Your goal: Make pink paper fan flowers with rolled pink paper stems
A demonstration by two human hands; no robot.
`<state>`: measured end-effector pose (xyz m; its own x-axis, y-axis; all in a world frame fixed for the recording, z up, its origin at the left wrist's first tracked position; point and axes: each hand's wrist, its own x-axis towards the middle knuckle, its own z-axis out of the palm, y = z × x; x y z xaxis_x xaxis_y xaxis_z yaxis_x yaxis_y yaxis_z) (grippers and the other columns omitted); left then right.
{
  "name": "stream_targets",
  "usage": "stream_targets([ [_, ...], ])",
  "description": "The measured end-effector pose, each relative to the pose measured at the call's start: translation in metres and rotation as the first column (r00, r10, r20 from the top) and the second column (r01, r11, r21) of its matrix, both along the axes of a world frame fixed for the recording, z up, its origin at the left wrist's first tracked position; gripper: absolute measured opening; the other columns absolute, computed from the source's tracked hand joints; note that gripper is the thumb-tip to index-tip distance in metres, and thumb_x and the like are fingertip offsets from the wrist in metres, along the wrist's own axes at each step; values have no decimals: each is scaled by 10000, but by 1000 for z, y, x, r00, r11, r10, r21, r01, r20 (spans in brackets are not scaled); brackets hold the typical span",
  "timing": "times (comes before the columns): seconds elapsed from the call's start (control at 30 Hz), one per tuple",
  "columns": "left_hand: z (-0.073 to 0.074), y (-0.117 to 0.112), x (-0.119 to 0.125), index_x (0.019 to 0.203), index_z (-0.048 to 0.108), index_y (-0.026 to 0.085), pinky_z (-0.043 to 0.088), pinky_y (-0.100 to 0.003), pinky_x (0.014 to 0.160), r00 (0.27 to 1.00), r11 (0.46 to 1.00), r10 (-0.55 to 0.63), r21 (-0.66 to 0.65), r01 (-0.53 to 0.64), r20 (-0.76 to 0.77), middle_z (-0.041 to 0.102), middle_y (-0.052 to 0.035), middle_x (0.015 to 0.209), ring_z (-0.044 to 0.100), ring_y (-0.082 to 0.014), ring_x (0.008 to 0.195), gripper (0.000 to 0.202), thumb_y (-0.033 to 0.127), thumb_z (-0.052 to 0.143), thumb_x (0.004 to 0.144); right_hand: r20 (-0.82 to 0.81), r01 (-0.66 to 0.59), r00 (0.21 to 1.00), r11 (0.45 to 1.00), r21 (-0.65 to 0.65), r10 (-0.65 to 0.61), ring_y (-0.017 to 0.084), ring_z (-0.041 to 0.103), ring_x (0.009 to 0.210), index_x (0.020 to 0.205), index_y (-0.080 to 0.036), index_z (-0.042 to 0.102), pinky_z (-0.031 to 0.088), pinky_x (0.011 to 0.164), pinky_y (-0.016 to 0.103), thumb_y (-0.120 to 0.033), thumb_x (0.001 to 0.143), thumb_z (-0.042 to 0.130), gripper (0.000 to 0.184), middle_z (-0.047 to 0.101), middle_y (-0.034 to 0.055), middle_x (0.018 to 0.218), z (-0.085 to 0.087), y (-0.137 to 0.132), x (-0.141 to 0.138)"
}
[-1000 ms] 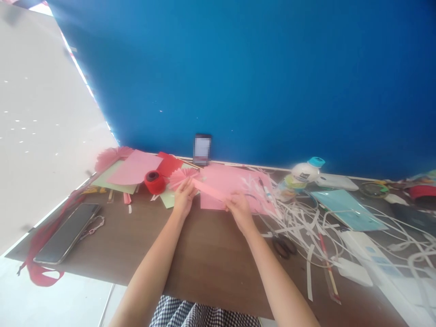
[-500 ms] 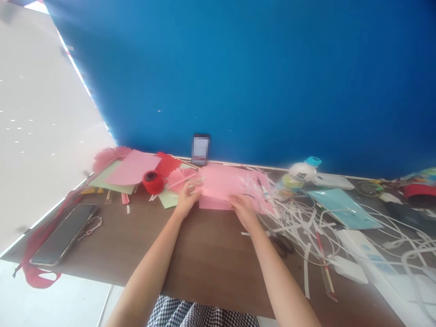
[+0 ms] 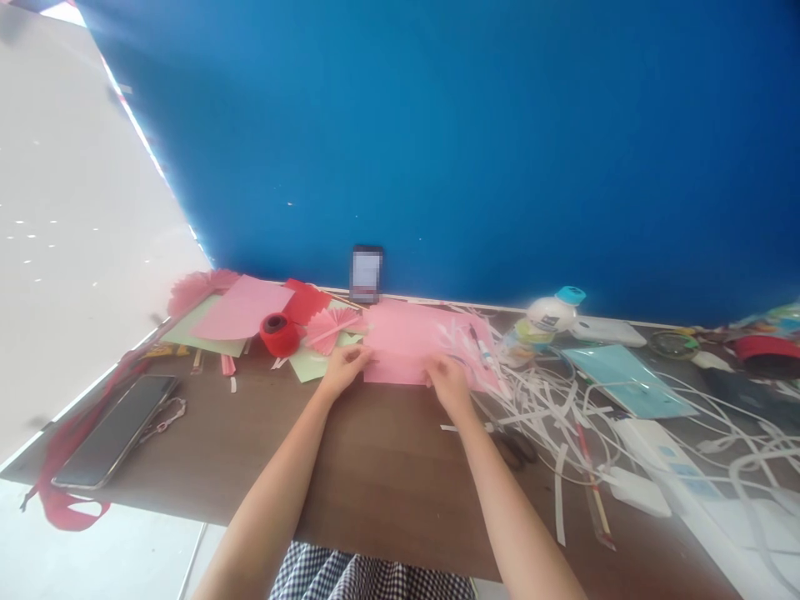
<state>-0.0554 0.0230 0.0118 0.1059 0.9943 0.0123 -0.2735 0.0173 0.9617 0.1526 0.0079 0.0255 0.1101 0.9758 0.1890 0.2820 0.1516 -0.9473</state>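
A blue wall [image 3: 437, 150] rises behind the brown wooden table [image 3: 375, 467] where you work. Wood grain shows from the table's front edge back to your hands, leaving room to draw them toward you; the right side is tighter, where a tangle of white cables and paper strips [image 3: 562, 408] spreads toward the right edge. A pink paper sheet [image 3: 406, 321] lies near the back edge, and a dark phone [image 3: 118, 429] lies flat by the front left corner.

Your left hand [image 3: 346, 367] and right hand [image 3: 448, 383] face each other over the sheet's front edge. Each is drawn narrow, apparently pinching one end of a pink paper strip [image 3: 400, 362] whose outline nearly melts into the sheet. A second ago the strip slanted down from your left hand, which was at the pleated pink fan [image 3: 325, 329]; now it runs level along the sheet's front edge, and the fan rests apart, behind your left hand. The handling, it seems, centres on the strip alone.

Black-handled scissors [image 3: 516, 450] lie just beside your right forearm [image 3: 493, 487]; a red roll [image 3: 279, 335] sits by the fan.
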Motion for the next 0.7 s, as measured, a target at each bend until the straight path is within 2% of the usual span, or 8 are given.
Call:
stream_targets([
  [0.07, -3, 1, 0, 735, 622, 121, 522, -334, 685, 1000, 1000, -19, -11, 19, -10, 653, -69, 681, 643, -235, 750, 295, 389, 663, 616, -73, -98, 993, 993, -60, 93, 126, 522, 448, 735, -178, 560, 445, 504, 270, -450, 692, 574, 276, 561, -19, 486, -1, -1, -1],
  [0.17, -4, 1, 0, 744, 608, 122, 524, -332, 686, 1000, 1000, -16, -1, 16, -18, 641, -55, 649, 650, -224, 704, 309, 407, 647, 631, -152, -148, 979, 986, -78, 135, 120, 539, 462, 767, -171, 555, 451, 490, 255, -431, 657, 623, 291, 595, -6, 540, -2, -2, -1],
  [0.4, 0, -2, 0, 849, 594, 120, 497, -367, 768, 995, 995, -96, 9, 96, 26, 656, -69, 703, 646, -218, 742, 341, 365, 670, 625, -239, -140, 965, 982, -125, 107, 146, 590, 511, 756, -158, 590, 482, 501, 264, -433, 606, 667, 322, 629, 20, 597, -3, 0, 1],
  [0.57, -2, 0, -1, 749, 599, 119, 482, -362, 794, 997, 997, -72, -2, 72, 29, 662, -72, 700, 643, -208, 748, 285, 351, 683, 607, -252, -135, 963, 978, -158, 93, 156, 600, 503, 833, -142, 610, 497, 533, 289, -407, 590, 686, 367, 630, 20, 562, -6, 1, 2],
  [0.7, -2, 0, -1, 767, 610, 127, 475, -355, 798, 996, 996, -86, 14, 86, -7, 668, -76, 735, 641, -195, 747, 277, 345, 680, 611, -346, -145, 935, 975, -167, 80, 160, 624, 564, 846, -157, 605, 517, 586, 299, -366, 592, 697, 342, 643, 12, 606, -7, 2, 3],
])
